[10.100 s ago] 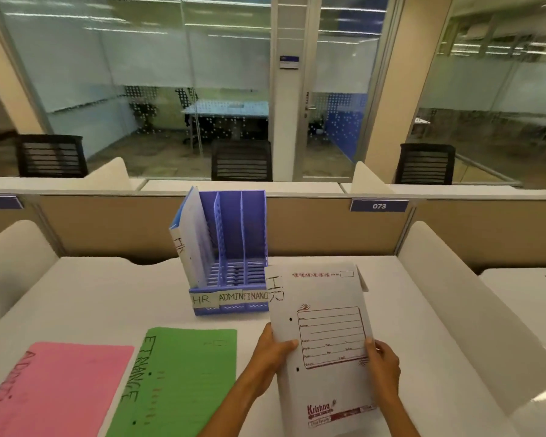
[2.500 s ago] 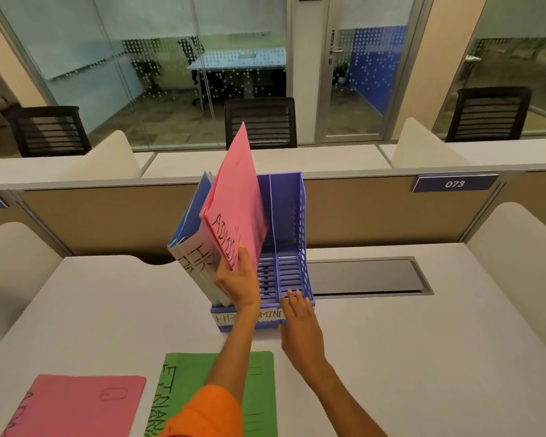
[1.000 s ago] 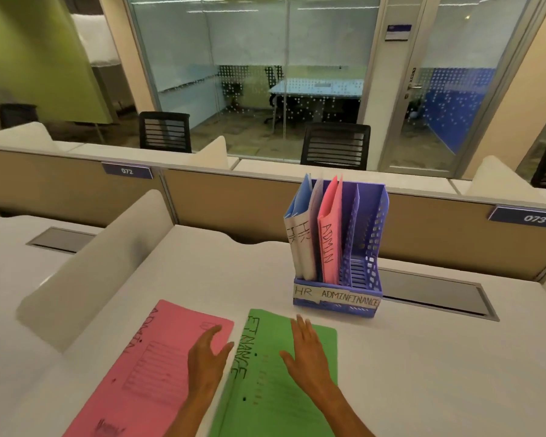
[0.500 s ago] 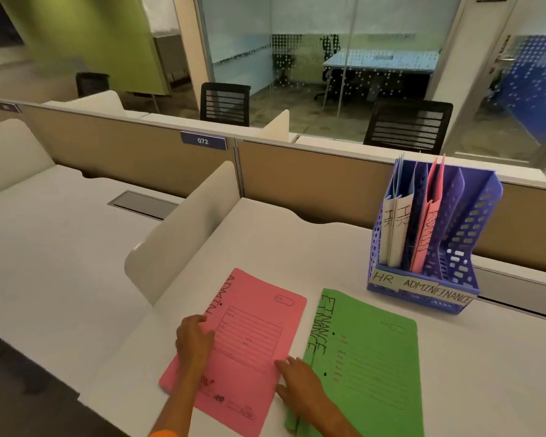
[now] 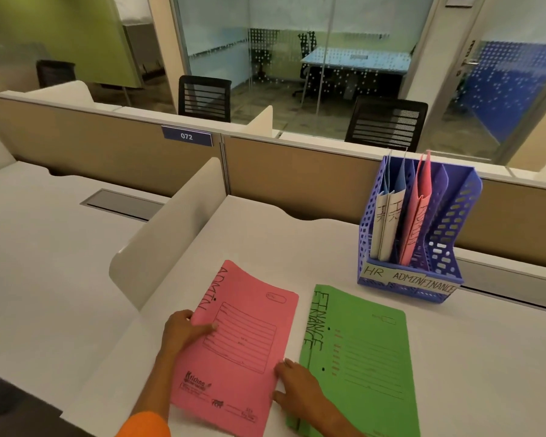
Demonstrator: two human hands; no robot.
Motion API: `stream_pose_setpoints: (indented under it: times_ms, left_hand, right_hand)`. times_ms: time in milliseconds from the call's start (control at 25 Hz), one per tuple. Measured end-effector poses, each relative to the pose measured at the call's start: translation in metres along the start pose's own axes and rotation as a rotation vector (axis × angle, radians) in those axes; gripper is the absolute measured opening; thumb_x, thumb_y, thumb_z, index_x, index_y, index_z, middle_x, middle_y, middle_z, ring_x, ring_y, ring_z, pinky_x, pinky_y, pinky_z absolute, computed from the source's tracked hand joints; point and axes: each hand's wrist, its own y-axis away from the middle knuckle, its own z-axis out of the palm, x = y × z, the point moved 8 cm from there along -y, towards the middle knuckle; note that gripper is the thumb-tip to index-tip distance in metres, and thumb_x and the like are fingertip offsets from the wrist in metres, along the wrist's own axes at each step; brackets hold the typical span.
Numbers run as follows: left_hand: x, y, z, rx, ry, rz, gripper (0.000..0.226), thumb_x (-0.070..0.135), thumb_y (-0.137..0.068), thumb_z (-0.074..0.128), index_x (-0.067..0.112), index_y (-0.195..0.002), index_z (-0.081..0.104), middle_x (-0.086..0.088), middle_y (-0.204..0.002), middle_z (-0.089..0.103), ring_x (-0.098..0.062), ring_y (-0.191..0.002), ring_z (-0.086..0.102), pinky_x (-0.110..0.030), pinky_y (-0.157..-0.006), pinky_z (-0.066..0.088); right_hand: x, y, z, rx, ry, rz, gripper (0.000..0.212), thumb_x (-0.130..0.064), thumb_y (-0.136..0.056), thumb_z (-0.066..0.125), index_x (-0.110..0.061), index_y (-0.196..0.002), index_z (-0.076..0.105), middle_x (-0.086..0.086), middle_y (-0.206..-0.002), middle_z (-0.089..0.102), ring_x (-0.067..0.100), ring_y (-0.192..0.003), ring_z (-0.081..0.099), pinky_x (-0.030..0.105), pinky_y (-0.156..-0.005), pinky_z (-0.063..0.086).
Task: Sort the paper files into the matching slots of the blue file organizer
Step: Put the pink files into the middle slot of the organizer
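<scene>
A pink file (image 5: 237, 348) marked ADMIN lies on the white desk near me. My left hand (image 5: 183, 332) grips its left edge, thumb on top. My right hand (image 5: 297, 389) touches its lower right edge, fingers resting partly on the green file (image 5: 363, 357) marked FINANCE beside it. The blue file organizer (image 5: 442, 247) stands at the back right, with slots labelled HR, ADMIN and FINANCE. Two white HR files (image 5: 386, 225) stand in its left slot and one pink ADMIN file (image 5: 418, 212) in the middle slot. The right slot holds nothing.
A white curved divider (image 5: 167, 234) stands left of the files, with the neighbouring desk (image 5: 38, 247) beyond it. A tan partition (image 5: 297, 181) runs behind the desk. A grey cable hatch (image 5: 501, 282) lies flush behind the organizer. Black chairs stand beyond the partition.
My left hand has closed on the pink file's left edge, and that side has lifted slightly. My right hand has shifted to its lower right edge. The view has moved closer.
</scene>
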Motion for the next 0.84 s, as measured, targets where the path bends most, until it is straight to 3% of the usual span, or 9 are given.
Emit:
stream_pose_setpoints:
  times_ms: [120, 240, 400, 520, 720, 840]
  left_hand:
    - [0.032, 0.017, -0.011, -0.042, 0.033, 0.084, 0.045, 0.038, -0.061, 0.089, 0.019, -0.093, 0.064, -0.005, -0.097, 0.070, -0.020, -0.076, 0.067, -0.029, -0.062, 0.054]
    - [0.068, 0.047, -0.025, 0.003, 0.059, 0.179, 0.046, 0.040, -0.065, 0.086, 0.026, -0.100, 0.060, 0.002, -0.098, 0.065, -0.014, -0.076, 0.063, -0.023, -0.058, 0.047]
    - [0.120, 0.090, -0.052, 0.102, 0.204, 0.303, 0.043, 0.046, -0.064, 0.085, 0.035, -0.098, 0.061, 0.010, -0.093, 0.071, -0.013, -0.077, 0.071, -0.037, -0.069, 0.060]
    - [0.167, 0.131, -0.054, 0.115, 0.390, 0.392, 0.041, 0.045, -0.065, 0.084, 0.036, -0.098, 0.062, 0.006, -0.091, 0.074, -0.016, -0.078, 0.074, -0.043, -0.070, 0.062]
    - [0.228, 0.190, 0.012, -0.012, 0.648, 0.444, 0.040, 0.031, -0.074, 0.081, 0.026, -0.109, 0.063, -0.003, -0.102, 0.075, -0.023, -0.082, 0.075, -0.047, -0.070, 0.062]
    - [0.254, 0.207, 0.051, -0.106, 0.662, 0.421, 0.041, 0.026, -0.073, 0.082, 0.026, -0.110, 0.063, 0.000, -0.102, 0.073, -0.023, -0.087, 0.073, -0.042, -0.069, 0.062]
  right_hand:
    - [0.000, 0.000, -0.011, 0.053, -0.265, 0.113, 0.032, -0.036, -0.081, 0.059, -0.019, -0.109, 0.058, -0.001, -0.112, 0.061, 0.015, -0.097, 0.057, 0.028, -0.083, 0.048]
    - [0.007, 0.000, -0.047, 0.223, -0.547, 0.206, 0.040, -0.040, -0.083, 0.063, -0.017, -0.115, 0.058, -0.001, -0.118, 0.063, 0.011, -0.102, 0.059, 0.020, -0.084, 0.045]
    - [0.027, 0.009, -0.108, 0.354, -0.901, 0.287, 0.063, -0.053, -0.081, 0.064, -0.017, -0.127, 0.041, -0.003, -0.115, 0.050, 0.019, -0.107, 0.056, 0.030, -0.087, 0.048]
    - [0.042, 0.021, -0.150, 0.359, -1.089, 0.216, 0.062, -0.059, -0.079, 0.063, -0.018, -0.121, 0.043, -0.003, -0.115, 0.058, 0.016, -0.104, 0.061, 0.034, -0.086, 0.052]
    - [0.095, 0.062, -0.223, 0.571, -1.324, 0.057, 0.026, -0.027, -0.086, 0.067, -0.014, -0.108, 0.065, 0.003, -0.104, 0.074, 0.016, -0.095, 0.070, 0.035, -0.086, 0.055]
    - [0.146, 0.093, -0.251, 0.651, -1.295, 0.069, 0.025, -0.019, -0.086, 0.067, -0.012, -0.110, 0.065, 0.002, -0.103, 0.074, 0.016, -0.094, 0.070, 0.036, -0.088, 0.055]
